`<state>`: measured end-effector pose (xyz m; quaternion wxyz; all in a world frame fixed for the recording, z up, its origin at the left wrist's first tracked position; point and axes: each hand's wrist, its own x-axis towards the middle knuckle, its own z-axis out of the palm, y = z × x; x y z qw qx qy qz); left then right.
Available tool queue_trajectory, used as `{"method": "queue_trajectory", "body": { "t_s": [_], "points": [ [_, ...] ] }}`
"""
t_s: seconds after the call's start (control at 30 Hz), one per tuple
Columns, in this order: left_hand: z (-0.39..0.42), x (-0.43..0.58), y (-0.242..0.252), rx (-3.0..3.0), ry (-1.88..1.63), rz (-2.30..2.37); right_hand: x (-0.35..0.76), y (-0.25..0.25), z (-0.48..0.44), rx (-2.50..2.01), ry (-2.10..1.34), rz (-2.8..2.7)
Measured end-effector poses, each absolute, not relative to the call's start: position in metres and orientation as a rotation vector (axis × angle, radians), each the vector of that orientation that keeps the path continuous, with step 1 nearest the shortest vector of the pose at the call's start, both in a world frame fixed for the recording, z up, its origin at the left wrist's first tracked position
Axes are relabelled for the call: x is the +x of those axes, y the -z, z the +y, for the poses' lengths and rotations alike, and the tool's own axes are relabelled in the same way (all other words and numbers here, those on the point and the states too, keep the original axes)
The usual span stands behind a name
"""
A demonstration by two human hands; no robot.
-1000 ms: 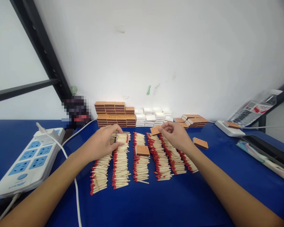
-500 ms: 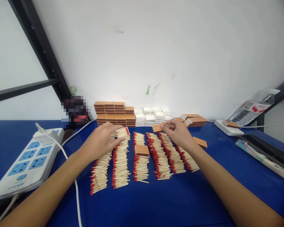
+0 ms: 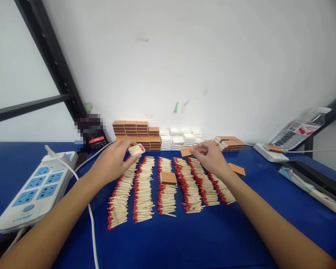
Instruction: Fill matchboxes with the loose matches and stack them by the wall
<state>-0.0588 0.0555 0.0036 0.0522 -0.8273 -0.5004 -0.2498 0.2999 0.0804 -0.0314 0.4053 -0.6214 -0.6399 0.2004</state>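
Note:
Between the thumb and fingers of my left hand point(image 3: 112, 160) is a white matchbox tray point(image 3: 136, 150) with red-tipped matches in it, held above the far end of the left match rows. My right hand point(image 3: 210, 157) pinches an orange matchbox sleeve point(image 3: 187, 151) just beyond the middle rows. Several rows of loose matches point(image 3: 144, 190) run toward me over the blue tabletop point(image 3: 179, 243). Across the third row lies an orange matchbox point(image 3: 168, 178). Another orange matchbox point(image 3: 237, 169) rests right of my right wrist.
Along the wall stand stacked orange matchboxes point(image 3: 136, 130), white trays point(image 3: 182, 138) and more orange boxes point(image 3: 231, 143). A power strip point(image 3: 36, 190) with a white cable point(image 3: 91, 228) is at left. At right are a white adapter point(image 3: 270, 153), a plastic bottle point(image 3: 302, 127) and a black phone-like object point(image 3: 319, 179).
My left hand has moved a little left and up, carrying the match-filled tray off the second row. My right hand and the orange sleeve have barely moved.

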Motion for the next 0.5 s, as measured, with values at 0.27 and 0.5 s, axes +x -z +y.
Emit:
{"method": "queue_trajectory", "body": {
  "t_s": [0.27, 0.5],
  "points": [
    [0.060, -0.088, -0.022, -2.298, 0.534, -1.619, 0.300, 0.033, 0.080, -1.523, -0.520, -1.636],
    [0.060, -0.098, -0.031, -2.272, 0.569, -1.720, 0.295, 0.027, 0.074, -1.467, -0.530, -1.668]
  ]
}}
